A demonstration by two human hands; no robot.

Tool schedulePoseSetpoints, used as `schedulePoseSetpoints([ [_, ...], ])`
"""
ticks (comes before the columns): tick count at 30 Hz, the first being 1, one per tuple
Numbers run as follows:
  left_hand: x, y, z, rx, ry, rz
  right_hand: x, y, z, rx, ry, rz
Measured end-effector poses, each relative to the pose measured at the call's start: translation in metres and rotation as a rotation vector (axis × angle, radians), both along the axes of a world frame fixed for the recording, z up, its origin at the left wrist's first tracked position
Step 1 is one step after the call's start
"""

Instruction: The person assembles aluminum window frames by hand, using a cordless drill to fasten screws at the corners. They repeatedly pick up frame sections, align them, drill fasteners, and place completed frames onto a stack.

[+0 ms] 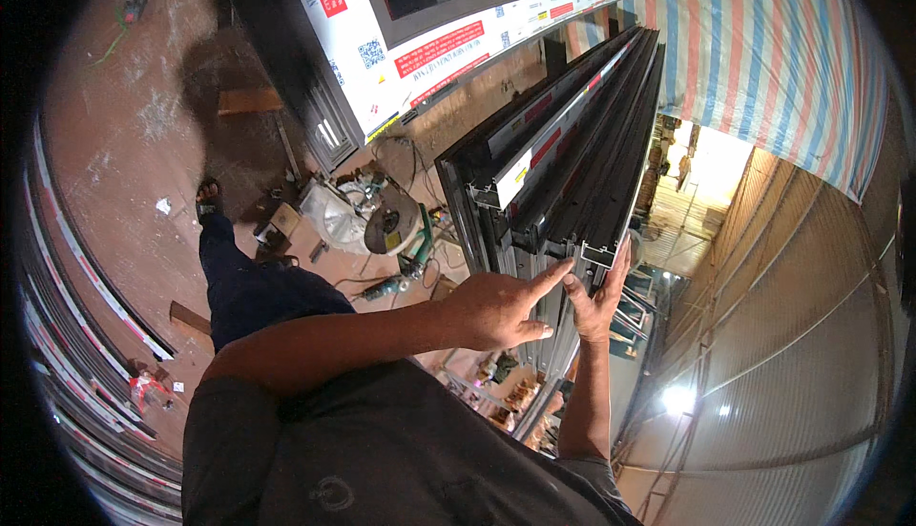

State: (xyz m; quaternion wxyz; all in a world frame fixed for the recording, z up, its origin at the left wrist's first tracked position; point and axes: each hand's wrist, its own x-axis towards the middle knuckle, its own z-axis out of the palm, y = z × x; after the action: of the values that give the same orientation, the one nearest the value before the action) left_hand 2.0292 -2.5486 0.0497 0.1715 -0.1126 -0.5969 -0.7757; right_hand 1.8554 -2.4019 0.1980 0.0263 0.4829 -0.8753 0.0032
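A stack of long dark metal profiles (596, 168) runs away from me, with cut ends nearest my hands. My right hand (593, 311) is around the near end of the outermost profile (598, 255), its straight fingers along the right side and its thumb on the left. Close beside it, my left hand (496, 308) has its index finger stretched toward the stack's ends and its thumb apart, with nothing held. I cannot tell whether that fingertip touches metal. Another profile (515, 180), with a white and red film strip, lies on the left of the stack.
Beyond the stack stands a dark frame (448, 58) covered in printed protective film. A mitre saw (367, 216) and a green power tool (417, 254) are on the floor, with cables around. More long profiles (81, 297) lie at far left. A striped sheet (763, 49) hangs at right.
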Motion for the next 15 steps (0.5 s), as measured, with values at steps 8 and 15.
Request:
schedulePoseSetpoints([
  [8,-0.008,-0.006,-0.004,0.058,0.02,-0.054,-0.012,0.021,-0.001,-0.021,-0.053,-0.116],
  [15,-0.012,-0.004,-0.01,0.269,0.046,-0.148,-0.026,0.055,0.0,-0.109,-0.162,-0.328],
])
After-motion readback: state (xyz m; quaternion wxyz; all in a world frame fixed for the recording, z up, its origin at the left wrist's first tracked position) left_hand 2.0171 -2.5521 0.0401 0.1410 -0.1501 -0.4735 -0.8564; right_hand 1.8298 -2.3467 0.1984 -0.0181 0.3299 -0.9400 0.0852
